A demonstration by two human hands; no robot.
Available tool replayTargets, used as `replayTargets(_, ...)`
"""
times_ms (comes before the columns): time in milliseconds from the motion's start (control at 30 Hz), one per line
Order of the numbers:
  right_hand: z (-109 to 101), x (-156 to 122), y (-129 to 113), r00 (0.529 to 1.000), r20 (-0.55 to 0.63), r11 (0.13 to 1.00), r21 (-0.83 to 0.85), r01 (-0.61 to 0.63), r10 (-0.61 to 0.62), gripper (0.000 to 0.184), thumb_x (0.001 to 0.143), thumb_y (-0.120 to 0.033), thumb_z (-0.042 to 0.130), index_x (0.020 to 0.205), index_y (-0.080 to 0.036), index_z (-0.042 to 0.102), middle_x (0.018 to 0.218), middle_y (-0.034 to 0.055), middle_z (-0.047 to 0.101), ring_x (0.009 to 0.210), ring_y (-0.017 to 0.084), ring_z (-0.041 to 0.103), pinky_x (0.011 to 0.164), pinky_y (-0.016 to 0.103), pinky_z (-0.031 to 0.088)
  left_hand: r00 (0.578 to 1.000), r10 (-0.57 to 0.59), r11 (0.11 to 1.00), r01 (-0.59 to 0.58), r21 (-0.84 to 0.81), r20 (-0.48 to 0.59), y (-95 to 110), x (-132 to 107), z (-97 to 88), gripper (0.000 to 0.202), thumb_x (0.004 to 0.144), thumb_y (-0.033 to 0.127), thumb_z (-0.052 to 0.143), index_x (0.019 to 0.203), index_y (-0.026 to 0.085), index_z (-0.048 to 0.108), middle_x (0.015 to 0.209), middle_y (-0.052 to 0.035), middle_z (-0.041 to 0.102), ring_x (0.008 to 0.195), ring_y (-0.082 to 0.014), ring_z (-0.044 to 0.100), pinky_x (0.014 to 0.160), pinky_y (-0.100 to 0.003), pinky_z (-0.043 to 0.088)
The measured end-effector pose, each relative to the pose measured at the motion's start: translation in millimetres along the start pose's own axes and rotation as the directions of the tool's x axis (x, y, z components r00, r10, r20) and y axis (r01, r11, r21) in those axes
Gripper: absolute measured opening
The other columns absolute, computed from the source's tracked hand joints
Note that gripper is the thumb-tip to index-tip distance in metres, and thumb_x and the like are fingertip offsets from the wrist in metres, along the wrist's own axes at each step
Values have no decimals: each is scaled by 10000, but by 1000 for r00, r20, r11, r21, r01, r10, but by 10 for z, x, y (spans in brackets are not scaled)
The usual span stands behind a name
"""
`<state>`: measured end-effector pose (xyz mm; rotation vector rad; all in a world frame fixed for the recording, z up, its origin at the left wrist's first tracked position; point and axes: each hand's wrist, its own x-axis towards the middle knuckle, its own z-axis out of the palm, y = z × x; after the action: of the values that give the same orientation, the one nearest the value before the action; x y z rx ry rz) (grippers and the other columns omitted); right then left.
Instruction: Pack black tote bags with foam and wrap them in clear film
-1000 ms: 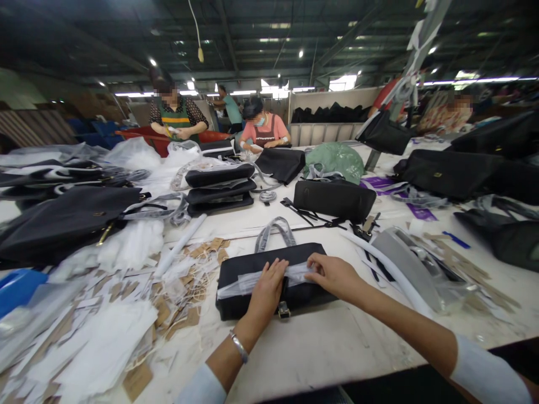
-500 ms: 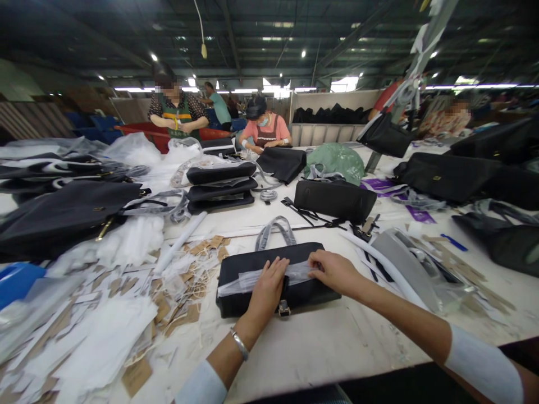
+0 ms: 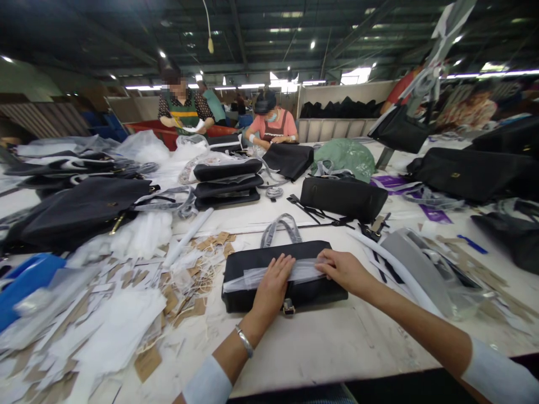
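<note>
In front of me a black handbag (image 3: 252, 259) lies on the white table, its handle (image 3: 281, 225) wrapped in clear film and pointing away. Across the bag runs a strip of translucent plastic film (image 3: 304, 271). My left hand (image 3: 273, 286) rests flat on the strip and the bag, fingers stretched out. At the strip's right end, my right hand (image 3: 342, 269) pinches the film between thumb and fingers. A small metal buckle (image 3: 288, 306) hangs at the bag's near edge, beside my left hand.
Paper sheets (image 3: 122, 320) and brown tags (image 3: 149, 362) litter the left side. A stack of black bags (image 3: 227, 185) and another black bag (image 3: 343, 199) stand beyond. To the right are a grey tape dispenser-like object (image 3: 415, 269) and a white tube (image 3: 404, 275). Two co-workers stand opposite.
The view has shifted slightly, so the scene sits a little further right. Both hands keep nearly the same places on the bag and film. A co-worker opposite now holds something white.
</note>
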<state>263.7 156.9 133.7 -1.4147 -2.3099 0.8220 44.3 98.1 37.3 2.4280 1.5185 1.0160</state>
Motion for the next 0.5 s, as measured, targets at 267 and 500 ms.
replayTargets(267, 46, 5, 87, 1000, 4, 995, -98, 16, -16, 72, 847, -258, 573, 786, -223, 588, 727, 17, 751, 730, 200, 701, 636, 265, 444, 995, 104, 993, -104, 55, 11, -47, -38, -17, 500, 923, 2, 393, 1311, 265, 568, 1524, -106, 419, 1460, -241, 293, 1140, -547, 361)
replayTargets(500, 97, 41, 124, 1000, 8, 979, -202, -5, 6, 102, 849, -267, 605, 766, -217, 573, 685, 16, 722, 678, 195, 663, 606, 268, 384, 968, 208, 953, -233, 191, 143, 101, 54, -226, 451, 928, 45, 454, 1324, 239, 551, 1475, -127, 457, 1426, -287, 334, 1161, -573, 296)
